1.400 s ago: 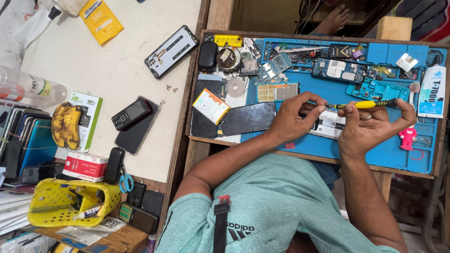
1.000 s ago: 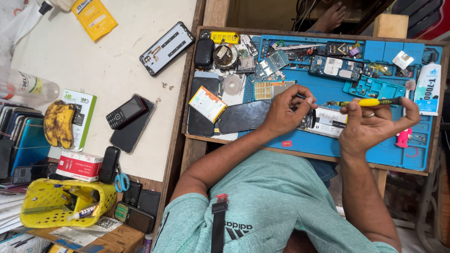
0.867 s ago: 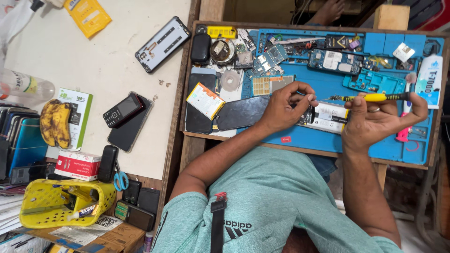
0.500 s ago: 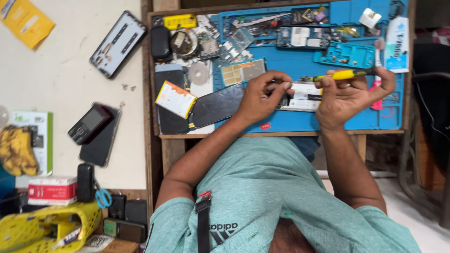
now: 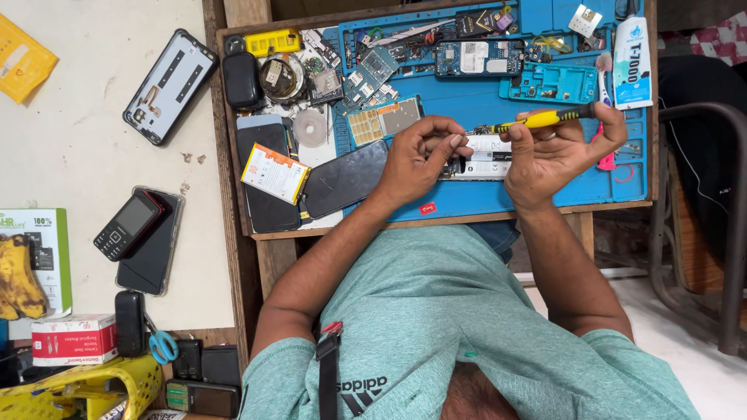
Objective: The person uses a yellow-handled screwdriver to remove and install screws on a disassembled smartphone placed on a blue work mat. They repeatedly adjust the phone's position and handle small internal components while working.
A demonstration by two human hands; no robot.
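Observation:
My right hand (image 5: 556,152) grips a yellow-handled screwdriver (image 5: 545,119), its tip pointing left toward an opened phone (image 5: 482,155) lying on the blue work mat (image 5: 537,194). My left hand (image 5: 420,155) rests on the left end of that phone, fingers curled over it and pinning it down. The phone's middle shows white between the two hands; the rest is hidden under my fingers. A dark phone screen panel (image 5: 342,179) lies just left of my left wrist.
Circuit boards (image 5: 478,56), a blue phone frame (image 5: 552,82), a white glue tube (image 5: 632,54), a yellow-labelled battery (image 5: 274,173) and small parts crowd the mat. On the white table to the left lie a phone back (image 5: 170,85), a keypad phone (image 5: 128,224), scissors (image 5: 161,344) and a red-white box (image 5: 74,340).
The view has swung so the mat and hands sit further left and higher. My hands have stayed on the opened phone, with the screwdriver still held in the right.

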